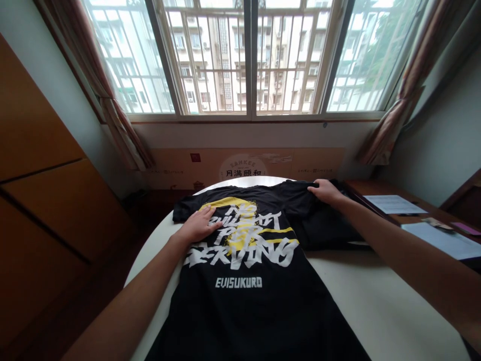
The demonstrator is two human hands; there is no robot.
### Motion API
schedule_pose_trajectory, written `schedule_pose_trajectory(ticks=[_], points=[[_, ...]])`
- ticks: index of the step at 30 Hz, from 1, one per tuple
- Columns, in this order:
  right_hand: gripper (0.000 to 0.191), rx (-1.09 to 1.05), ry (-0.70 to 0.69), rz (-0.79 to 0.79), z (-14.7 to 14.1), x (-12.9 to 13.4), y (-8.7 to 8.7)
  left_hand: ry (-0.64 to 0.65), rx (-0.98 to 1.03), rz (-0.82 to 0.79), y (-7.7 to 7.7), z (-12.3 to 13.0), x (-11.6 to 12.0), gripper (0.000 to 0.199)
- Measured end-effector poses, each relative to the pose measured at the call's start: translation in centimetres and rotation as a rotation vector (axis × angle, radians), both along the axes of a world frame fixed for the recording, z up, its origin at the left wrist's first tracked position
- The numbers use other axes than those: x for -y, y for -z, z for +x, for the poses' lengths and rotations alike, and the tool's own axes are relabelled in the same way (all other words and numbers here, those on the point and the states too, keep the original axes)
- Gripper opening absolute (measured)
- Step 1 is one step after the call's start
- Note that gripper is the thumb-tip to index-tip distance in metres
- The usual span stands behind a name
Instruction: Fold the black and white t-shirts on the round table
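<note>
Black T-shirt (pixel 240 306) lies under the spread left-hand fingers (pixel 210 224) and unclenched right-hand fingers (pixel 314 188) at its shoulder.

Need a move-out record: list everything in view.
black T-shirt: one, black with white and yellow print, spread on the table
round table: one, off-white, under the shirt
barred window: one, pale frame, straight ahead
curtains: two, brownish, flanking the window
printed panel: one, tan, below the window
wooden cabinet: one, orange-brown, at left
wooden desk: one, brown, at right
paper sheets: two, pale, on the desk
pink card: one, pink, on the desk
left hand: one, flat on the shirt's front
right hand: one, on the shirt's upper edge
</note>
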State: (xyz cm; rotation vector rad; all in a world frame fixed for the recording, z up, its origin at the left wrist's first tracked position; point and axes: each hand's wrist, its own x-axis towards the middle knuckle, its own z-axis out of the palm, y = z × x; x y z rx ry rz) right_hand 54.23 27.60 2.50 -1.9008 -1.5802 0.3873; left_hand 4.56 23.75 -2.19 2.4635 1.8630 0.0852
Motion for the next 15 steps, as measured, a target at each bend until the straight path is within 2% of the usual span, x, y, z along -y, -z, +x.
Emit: schedule_pose_trajectory(ticks=[7,10,15], points=[[0.01,-0.165,0.022,-0.007,0.2,-1.6,-1.8,0.0,-0.019,-0.012,-0.1,0.0,0.1,0.097],[0.01,-0.123,0.019,-0.084,0.4,-2.4,-1.9,0.005,-0.014,-0.009,-0.1,-0.1,0.1,0.097],[0.009,0.068,0.03,-0.214,0.9,-3.0,-1.3,0.009,0.001,-0.007,0.0,-0.2,0.0,0.097]])
